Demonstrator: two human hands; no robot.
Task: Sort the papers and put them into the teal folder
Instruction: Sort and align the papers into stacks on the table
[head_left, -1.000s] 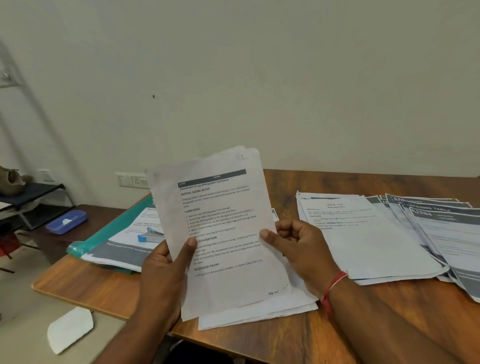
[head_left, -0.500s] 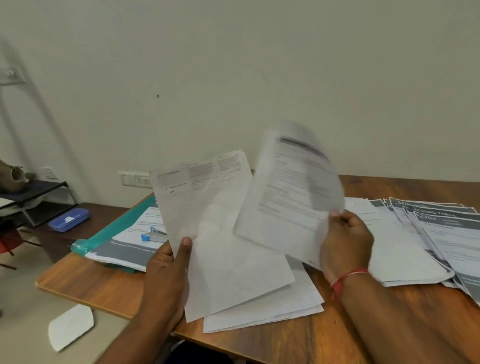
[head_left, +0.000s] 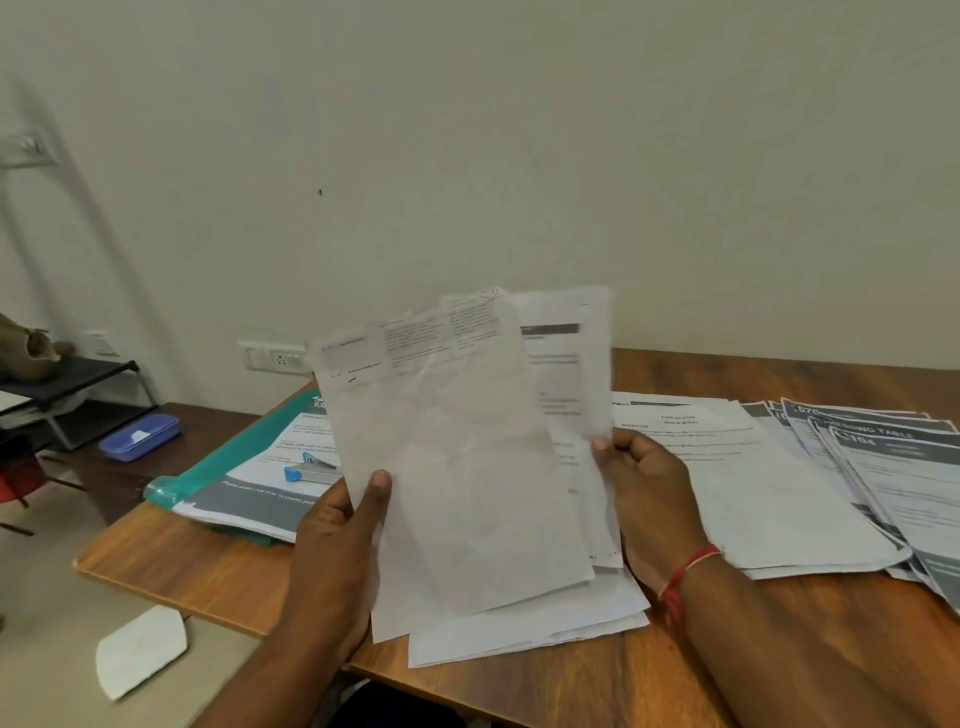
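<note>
My left hand (head_left: 337, 540) holds up a mostly blank sheet (head_left: 457, 467) with a small table printed along its top. Behind it, my right hand (head_left: 649, 493) grips a printed sheet (head_left: 566, 374) with a dark header bar, tucked at the back of the first one. Under both hands a small pile of papers (head_left: 530, 629) lies on the table. The teal folder (head_left: 228, 457) lies open at the left with printed pages in it. Two more paper stacks lie to the right, one white (head_left: 769, 499) and one with grey headers (head_left: 893, 457).
A blue stapler (head_left: 311, 470) rests on the pages in the folder. The wooden table (head_left: 197, 566) ends close to my left; beyond it are a blue box (head_left: 140, 436) on a lower desk and a black rack (head_left: 78, 384). A white object (head_left: 140, 649) lies on the floor.
My right hand pulled the front printed sheet off, swung it right, then brought it behind the sheet in my left hand. The blank-looking sheet now faces me.
</note>
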